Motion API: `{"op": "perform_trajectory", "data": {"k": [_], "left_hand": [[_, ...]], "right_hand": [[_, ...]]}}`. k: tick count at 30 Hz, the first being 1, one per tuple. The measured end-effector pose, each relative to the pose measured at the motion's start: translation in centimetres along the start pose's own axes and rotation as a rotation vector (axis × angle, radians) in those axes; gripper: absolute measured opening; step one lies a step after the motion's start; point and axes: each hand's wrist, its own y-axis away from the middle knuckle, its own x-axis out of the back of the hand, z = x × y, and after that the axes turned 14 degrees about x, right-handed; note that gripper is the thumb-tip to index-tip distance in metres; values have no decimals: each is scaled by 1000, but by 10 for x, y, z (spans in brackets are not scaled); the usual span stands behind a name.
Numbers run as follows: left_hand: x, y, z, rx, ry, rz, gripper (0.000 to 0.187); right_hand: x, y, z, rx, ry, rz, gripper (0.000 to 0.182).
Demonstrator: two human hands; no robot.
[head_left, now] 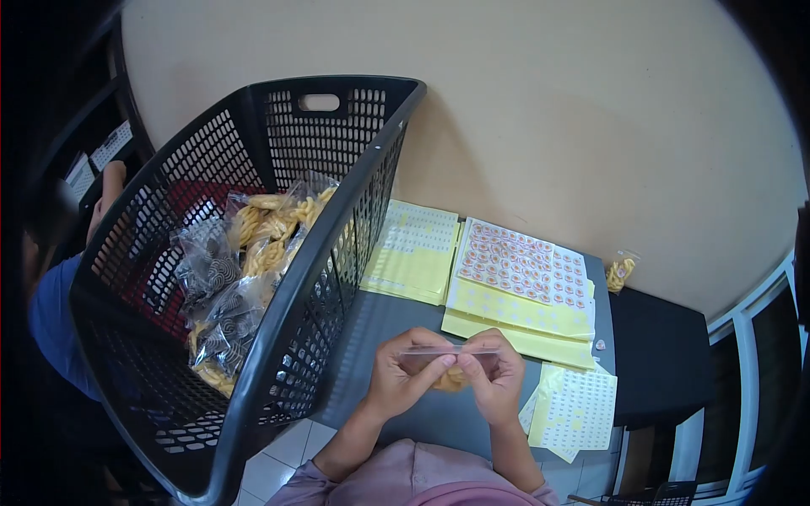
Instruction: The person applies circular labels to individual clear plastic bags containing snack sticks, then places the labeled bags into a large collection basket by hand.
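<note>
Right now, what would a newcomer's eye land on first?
The big black perforated basket on the left, partly filled with clear bags of yellow and dark spiral snacks. Then, right of it, the yellow sticker sheets on the grey table. At bottom center, the left hand and right hand pinch a small clear bag.
</note>
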Motion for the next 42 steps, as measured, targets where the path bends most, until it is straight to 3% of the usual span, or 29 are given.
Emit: {"op": "perform_trajectory", "data": {"k": [2,10,15,21,30,42], "left_hand": [[-6,0,8,11,30,21,19],[-5,-1,-1,-50,32,54,23],[-10,-1,-1,-87,90,129,40],[-18,-2,-2,-159,50,164,50],[-27,2,2,-63,113,166,48],[-31,4,-4,-97,201,132,34]], "right_hand": [[0,-2,1,123,61,-33,10],[0,-5,-8,80,135,-108,8],[4,-6,-1,153,196,-150,8],[1,-2,2,216,195,-52,8],[-1,4,2,304,265,35,7],[-5,11,7,340,346,88,8]]}}
